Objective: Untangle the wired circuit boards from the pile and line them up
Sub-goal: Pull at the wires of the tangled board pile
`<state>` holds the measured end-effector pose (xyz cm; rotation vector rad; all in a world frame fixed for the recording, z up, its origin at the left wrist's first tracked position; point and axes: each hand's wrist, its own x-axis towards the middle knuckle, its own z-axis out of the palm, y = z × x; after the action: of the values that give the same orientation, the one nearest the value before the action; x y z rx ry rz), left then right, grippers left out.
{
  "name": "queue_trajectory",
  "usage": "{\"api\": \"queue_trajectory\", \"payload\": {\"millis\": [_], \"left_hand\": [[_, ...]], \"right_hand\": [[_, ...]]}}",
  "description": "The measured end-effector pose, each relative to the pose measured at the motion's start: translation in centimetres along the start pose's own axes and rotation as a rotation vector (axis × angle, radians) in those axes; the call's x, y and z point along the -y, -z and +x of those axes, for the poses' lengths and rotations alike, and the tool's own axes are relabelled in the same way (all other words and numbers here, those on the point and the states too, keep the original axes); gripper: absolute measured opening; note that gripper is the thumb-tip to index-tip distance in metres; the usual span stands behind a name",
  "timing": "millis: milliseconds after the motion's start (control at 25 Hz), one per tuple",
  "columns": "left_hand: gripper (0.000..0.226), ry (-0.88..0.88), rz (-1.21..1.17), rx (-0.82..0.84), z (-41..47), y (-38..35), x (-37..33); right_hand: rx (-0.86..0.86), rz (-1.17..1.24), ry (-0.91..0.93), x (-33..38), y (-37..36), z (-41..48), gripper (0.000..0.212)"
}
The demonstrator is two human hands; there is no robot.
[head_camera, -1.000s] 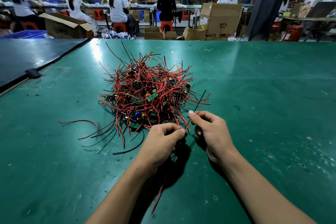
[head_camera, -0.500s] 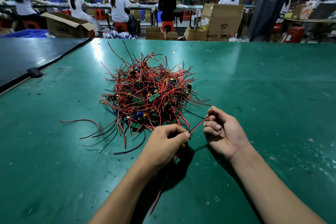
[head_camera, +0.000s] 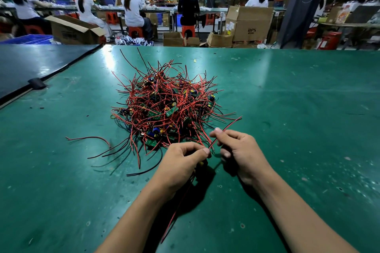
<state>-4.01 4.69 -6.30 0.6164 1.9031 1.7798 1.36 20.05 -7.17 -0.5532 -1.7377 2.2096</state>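
A tangled pile (head_camera: 166,109) of small green circuit boards with red and black wires is seen on the green table (head_camera: 298,109), a little to the 11 o'clock side of the view's centre. Loose wire ends are spread from it toward 7 and 8 o'clock. Just at 6 o'clock of the pile, the left hand (head_camera: 181,162) is curled with the thumb pressed against the forefinger, and a small part with a yellow piece (head_camera: 200,163), mostly hidden, is gripped beneath it. A red wire (head_camera: 178,207) is trailed from under this hand toward 7 o'clock. At 3 o'clock of the left hand, close beside it, the right hand (head_camera: 240,152) is held with another thin red wire (head_camera: 228,126) pinched between thumb and forefinger; this wire's free end is pointed toward 2 o'clock. Cardboard boxes (head_camera: 249,23) are stacked beyond the table at 12 o'clock.
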Motion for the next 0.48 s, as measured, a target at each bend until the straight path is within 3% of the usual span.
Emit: {"api": "queue_trajectory", "payload": {"millis": [200, 320, 480], "left_hand": [[0.014, -0.003, 0.024, 0.066, 0.1, 0.4, 0.0], [0.014, 0.029, 0.042, 0.137, 0.2, 0.5, -0.1], [0.014, 0.066, 0.038, 0.16, -0.2, 0.3, -0.3]], "right_hand": [[-0.208, 0.127, 0.152, 0.7, 0.7, 0.7, 0.022], [-0.232, 0.318, 0.009, 1.3, 0.8, 0.9, 0.036], [-0.128, 0.616, -0.183, 2.0, 1.1, 0.9, 0.046]]}}
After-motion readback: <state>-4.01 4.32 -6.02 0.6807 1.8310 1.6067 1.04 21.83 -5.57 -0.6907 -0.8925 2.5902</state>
